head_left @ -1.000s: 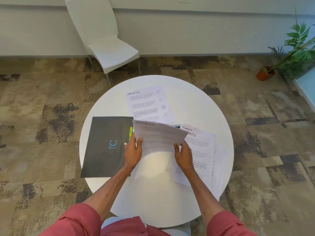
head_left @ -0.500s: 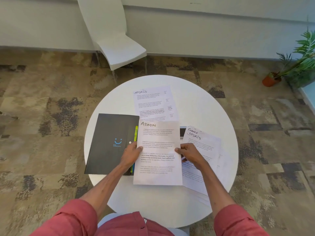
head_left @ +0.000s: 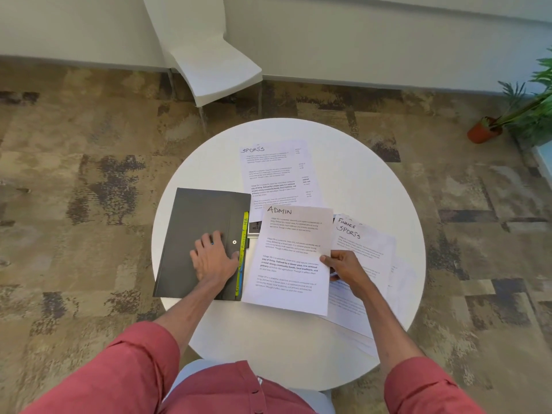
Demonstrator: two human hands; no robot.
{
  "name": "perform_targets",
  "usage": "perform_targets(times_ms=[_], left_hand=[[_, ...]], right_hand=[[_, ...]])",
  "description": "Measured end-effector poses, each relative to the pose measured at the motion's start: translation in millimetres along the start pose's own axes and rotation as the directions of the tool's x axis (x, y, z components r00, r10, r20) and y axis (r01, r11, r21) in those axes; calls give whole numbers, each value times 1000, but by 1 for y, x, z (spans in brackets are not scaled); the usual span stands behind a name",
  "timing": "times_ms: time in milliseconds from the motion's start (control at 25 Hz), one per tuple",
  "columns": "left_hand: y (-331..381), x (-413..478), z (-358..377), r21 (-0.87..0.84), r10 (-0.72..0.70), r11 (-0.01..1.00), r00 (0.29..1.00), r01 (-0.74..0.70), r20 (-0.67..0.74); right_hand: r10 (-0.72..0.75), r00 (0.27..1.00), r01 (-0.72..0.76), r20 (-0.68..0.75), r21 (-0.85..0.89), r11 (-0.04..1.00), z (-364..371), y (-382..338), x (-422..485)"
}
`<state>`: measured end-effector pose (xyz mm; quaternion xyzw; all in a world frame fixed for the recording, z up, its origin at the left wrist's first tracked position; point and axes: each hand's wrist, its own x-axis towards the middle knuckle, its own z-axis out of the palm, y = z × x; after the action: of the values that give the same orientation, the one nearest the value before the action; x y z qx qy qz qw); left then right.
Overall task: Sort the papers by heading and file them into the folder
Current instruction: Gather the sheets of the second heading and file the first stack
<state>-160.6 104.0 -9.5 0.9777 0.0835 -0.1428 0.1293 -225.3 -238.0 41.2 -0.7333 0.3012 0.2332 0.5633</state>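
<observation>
Right grip [head_left: 343, 267] pinches ADMIN sheet [head_left: 288, 255], handwritten heading, printed text; left grip [head_left: 213, 258] spread flat on black folder [head_left: 185, 222], seemingly closed.

Left hand [head_left: 213, 258] lies palm down, fingers straight and spread, forearm reaching forward. Right hand [head_left: 343, 265], level with it and to its right, is curled — thumb and fingers pinch the ADMIN sheet [head_left: 288, 282] by its edge.
</observation>
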Motion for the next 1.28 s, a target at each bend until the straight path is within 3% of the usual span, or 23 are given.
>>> perform_targets(times_ms=[400, 760, 880, 1040, 1280], left_hand=[[6, 5, 4, 166, 98, 981, 995, -96, 0], [15, -6, -37, 202, 228, 956, 972, -214, -48], [14, -16, -52, 300, 294, 916, 954, -266, -53], [4, -18, -60, 400, 278, 888, 957, -225, -79], [6, -31, -64, 316, 232, 930, 966, -187, -111]], right_hand=[[36, 999, -36, -4, -22, 999, -3, 4, 5], [18, 1000, -17, 14, -9, 1000, 0, 3, 9], [6, 1000, -6, 16, -9, 1000, 1, 2, 8], [-10, 1000, 10, 7, 17, 1000, 1, 0, 4], [-3, 1000, 4, -8, 55, 999, 0, 6, 1]])
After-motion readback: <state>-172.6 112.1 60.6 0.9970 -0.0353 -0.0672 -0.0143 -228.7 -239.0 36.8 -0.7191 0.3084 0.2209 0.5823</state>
